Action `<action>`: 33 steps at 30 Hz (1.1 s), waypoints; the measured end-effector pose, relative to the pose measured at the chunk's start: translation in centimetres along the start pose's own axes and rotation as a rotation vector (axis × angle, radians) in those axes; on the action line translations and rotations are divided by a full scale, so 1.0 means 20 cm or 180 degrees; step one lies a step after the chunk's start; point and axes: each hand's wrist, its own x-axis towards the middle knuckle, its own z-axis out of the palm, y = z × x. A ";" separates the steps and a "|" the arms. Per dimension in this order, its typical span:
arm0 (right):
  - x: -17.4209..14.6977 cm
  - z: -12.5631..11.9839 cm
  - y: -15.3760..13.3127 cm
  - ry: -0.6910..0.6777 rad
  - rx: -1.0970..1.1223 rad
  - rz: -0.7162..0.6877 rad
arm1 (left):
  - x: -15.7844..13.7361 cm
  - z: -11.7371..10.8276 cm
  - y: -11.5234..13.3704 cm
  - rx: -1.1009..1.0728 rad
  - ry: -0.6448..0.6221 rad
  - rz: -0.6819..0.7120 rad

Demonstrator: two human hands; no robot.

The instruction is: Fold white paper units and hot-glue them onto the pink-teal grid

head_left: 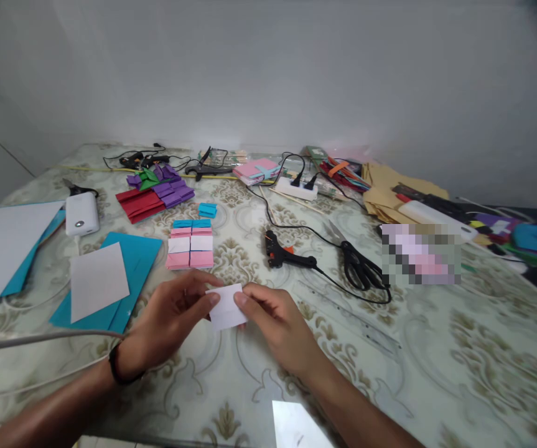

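Observation:
A small white piece of paper point(226, 308) is held up between my two hands, above the patterned tabletop. My left hand point(179, 308) pinches its left edge between thumb and fingers. On the opposite edge, my right hand point(266, 311) grips it the same way. Just beyond them lie folded paper strips point(190, 252) in pink, white and blue, laid in two columns. One small blue folded piece point(207, 210) sits apart behind these. To the left, a white sheet point(99, 280) rests on blue paper point(142, 255).
A black glue gun point(289, 255), scissors point(361, 264) and a clear ruler point(350, 317) lie to the right. Behind stands a white power strip point(296, 188) with cords. Red folded paper point(140, 204) and a white power bank point(82, 213) are at the left.

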 end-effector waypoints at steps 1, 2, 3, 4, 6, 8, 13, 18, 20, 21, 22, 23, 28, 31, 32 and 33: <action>0.00 0.00 0.00 0.0007 -0.0001 0.0003 | 0.00 0.00 0.00 0.0066 0.0061 0.0042; 0.00 0.00 0.00 0.0014 -0.0009 0.0011 | -0.01 0.00 -0.01 0.0131 0.0118 0.0089; 0.00 0.00 -0.01 0.0015 -0.0015 0.0026 | -0.01 0.01 -0.01 0.0191 0.0169 0.0140; 0.00 0.00 -0.01 0.0014 -0.0015 0.0045 | -0.01 0.01 -0.01 0.0244 0.0211 0.0184; 0.00 0.00 -0.01 -0.0020 0.0016 0.0099 | -0.01 0.01 -0.02 0.0310 0.0289 0.0235; 0.01 0.01 0.00 -0.0082 0.0075 0.0177 | -0.01 0.01 -0.02 0.0336 0.0320 0.0243; 0.01 0.01 0.00 0.0010 -0.0054 0.0304 | -0.01 0.02 0.00 0.0362 0.0072 0.0217; 0.01 0.01 0.00 0.0016 -0.0094 0.0147 | -0.01 0.03 0.00 0.0274 0.0072 0.0180; 0.01 0.01 0.00 -0.0015 -0.0028 0.0127 | -0.02 0.03 -0.01 0.0103 0.0019 0.0111; 0.01 0.01 0.00 -0.0015 -0.0016 0.0128 | -0.02 0.02 -0.01 0.0038 -0.0004 0.0070; 0.01 0.01 0.00 -0.0004 -0.0013 0.0131 | -0.03 0.02 -0.02 -0.0010 -0.0013 0.0022; 0.01 0.01 0.00 0.0006 -0.0021 0.0135 | -0.03 0.02 -0.02 -0.0042 -0.0006 -0.0022; 0.00 0.00 -0.02 -0.0046 -0.0058 0.0004 | -0.03 0.00 -0.03 -0.0093 -0.0011 0.0010; 0.00 0.00 -0.02 0.0004 -0.0033 -0.0065 | -0.03 0.00 -0.03 0.0015 -0.0047 0.0169; 0.00 0.01 -0.02 0.0038 0.0018 -0.0079 | -0.02 0.00 -0.02 0.0040 -0.0030 0.0232; -0.01 0.01 -0.02 0.0066 0.0085 -0.0114 | -0.02 0.00 -0.02 0.0057 -0.0004 0.0283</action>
